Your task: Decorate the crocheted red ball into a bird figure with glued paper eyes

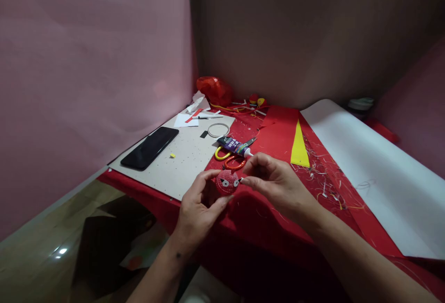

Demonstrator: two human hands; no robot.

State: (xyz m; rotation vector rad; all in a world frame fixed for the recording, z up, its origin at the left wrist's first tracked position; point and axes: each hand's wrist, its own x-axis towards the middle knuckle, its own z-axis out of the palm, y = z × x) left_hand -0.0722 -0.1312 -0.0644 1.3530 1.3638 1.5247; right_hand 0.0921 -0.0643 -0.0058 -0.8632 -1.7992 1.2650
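A small red ball of coiled, ridged strips, with black-and-white eyes on its front, sits in my left hand. The thumb supports it from below and the fingers curve round its left side. Beside the ball's right eye, my right hand has thumb and forefinger pinched together. A tiny dark bit shows at those fingertips, too small to name. Just beyond my hands lies a dark glue tube with a white nozzle, on top of scissors with yellow and orange handles.
A grey board carries a black phone, a pale ring, a pen and paper scraps. Red corrugated paper, a yellow piece and paper threads lie right. A white sheet covers the far right. Walls enclose the table.
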